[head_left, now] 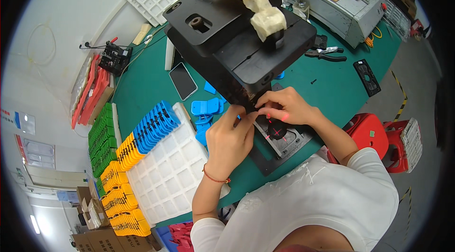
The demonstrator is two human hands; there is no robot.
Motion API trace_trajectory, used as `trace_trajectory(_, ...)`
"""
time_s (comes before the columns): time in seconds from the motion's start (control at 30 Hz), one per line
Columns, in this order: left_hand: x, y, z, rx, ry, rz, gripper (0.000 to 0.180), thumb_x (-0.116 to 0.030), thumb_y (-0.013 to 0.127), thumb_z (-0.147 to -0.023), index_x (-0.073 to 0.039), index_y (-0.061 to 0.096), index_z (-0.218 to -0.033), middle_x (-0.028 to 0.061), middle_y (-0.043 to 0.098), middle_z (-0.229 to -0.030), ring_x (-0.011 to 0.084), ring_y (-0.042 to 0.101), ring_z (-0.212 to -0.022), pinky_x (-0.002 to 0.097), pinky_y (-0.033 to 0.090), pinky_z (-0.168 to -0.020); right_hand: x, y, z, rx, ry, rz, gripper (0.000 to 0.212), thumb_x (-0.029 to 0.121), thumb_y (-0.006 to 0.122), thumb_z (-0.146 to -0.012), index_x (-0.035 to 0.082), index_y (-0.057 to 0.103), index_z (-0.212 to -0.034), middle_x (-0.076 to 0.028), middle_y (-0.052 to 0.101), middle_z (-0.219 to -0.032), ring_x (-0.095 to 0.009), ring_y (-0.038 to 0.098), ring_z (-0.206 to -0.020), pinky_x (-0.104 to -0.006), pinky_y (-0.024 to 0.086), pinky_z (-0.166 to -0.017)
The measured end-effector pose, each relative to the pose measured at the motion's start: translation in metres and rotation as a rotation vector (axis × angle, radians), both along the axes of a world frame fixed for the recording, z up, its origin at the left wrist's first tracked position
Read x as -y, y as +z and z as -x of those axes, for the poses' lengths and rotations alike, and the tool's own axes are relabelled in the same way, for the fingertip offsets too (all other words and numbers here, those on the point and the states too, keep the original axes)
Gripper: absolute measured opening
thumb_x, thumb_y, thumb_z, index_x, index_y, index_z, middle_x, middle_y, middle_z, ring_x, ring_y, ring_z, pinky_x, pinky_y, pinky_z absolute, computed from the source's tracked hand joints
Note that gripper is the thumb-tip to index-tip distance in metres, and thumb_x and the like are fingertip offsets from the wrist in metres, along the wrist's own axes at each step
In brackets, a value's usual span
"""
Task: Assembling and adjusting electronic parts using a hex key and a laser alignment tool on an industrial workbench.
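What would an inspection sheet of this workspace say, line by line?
Surface: green tabletop, crowded at left.
Work things: black machine; metal plate below, bearing a round black part lit by a red cross; blue pieces beside the left hand; white tray.
Clutter: dark-screened slab, pliers, black frame.
Hands: left hand and right hand close together at the black machine; anything pinched is hidden.
Cables: thin cable at left; orange cable beside the grey machine.
Surroundings: red stools right, cardboard boxes lower left.
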State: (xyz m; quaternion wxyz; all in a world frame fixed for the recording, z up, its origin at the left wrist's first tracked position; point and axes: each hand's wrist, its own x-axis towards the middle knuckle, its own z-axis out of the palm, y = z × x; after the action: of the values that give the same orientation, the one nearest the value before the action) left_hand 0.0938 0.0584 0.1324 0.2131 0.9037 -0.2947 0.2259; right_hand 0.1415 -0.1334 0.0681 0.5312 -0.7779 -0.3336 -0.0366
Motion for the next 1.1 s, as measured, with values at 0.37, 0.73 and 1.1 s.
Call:
trace_trajectory(0.37,-0.006,0.002,-0.008,0.023,-0.080,-0.022,0.034,0.009,0.057,-0.065,-0.009,0.069,-0.091,0.0036,0.066,-0.093,0.0192,0.062,-0.065,0.0272,0.049,-0.054,0.031,0.005,0.010,-0.033,-0.183,-0.152,0.006,0.003,0.062,-0.083,0.001,0.063,-0.088,-0.006,0.064,-0.070,-0.011,0.063,-0.057,-0.0219,0.045,-0.051)
trace_trajectory(0.73,-0.009,0.002,-0.015,0.097,-0.094,-0.023,0.037,0.013,0.060,-0.061,-0.009,0.070,-0.089,0.0028,0.064,-0.088,0.0181,0.062,-0.067,0.0253,0.050,-0.056,0.062,0.000,0.028,-0.122,-0.387,-0.248,0.008,0.006,0.059,-0.086,0.000,0.063,-0.089,-0.004,0.063,-0.071,-0.009,0.062,-0.059,-0.0195,0.043,-0.050)
trace_trajectory(1.1,-0.005,-0.001,-0.016,0.159,-0.113,0.040,0.016,-0.002,0.069,-0.067,-0.008,0.067,-0.081,0.0011,0.064,-0.083,0.0148,0.054,-0.053,0.0257,0.042,-0.046,0.073,-0.005,0.035,-0.164,-0.462,-0.261,0.013,0.012,0.056,-0.090,0.002,0.064,-0.090,-0.002,0.061,-0.069,-0.007,0.060,-0.058,-0.0191,0.039,-0.043)
